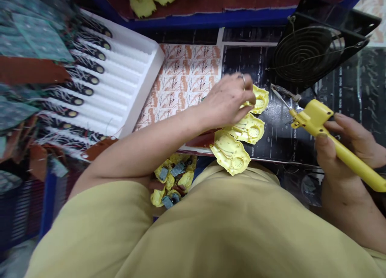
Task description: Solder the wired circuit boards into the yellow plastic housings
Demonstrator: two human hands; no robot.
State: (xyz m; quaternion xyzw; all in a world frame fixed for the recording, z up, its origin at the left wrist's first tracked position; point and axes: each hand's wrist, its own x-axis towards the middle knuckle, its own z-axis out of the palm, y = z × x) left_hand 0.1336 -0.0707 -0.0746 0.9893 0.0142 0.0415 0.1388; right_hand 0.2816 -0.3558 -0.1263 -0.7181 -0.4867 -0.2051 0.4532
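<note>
Yellow shells [249, 128] lie in an overlapping row on the black work mat [356, 89], just in front of my lap. Their hollow sides face up, I judge so the thin wires inside stay reachable. My left hand [227, 99] bunches its fingertips on the top shell [261, 99], apparently pinching its edge to steady it. My right hand [340, 149] is clenched round the soldering iron [316, 117], with the tip aimed at the row and kept clear of my fingers. A small fan [307, 52] stands tilted behind. The mat's repeated print seems to read "BENCH", though it is too small to be sure.
</note>
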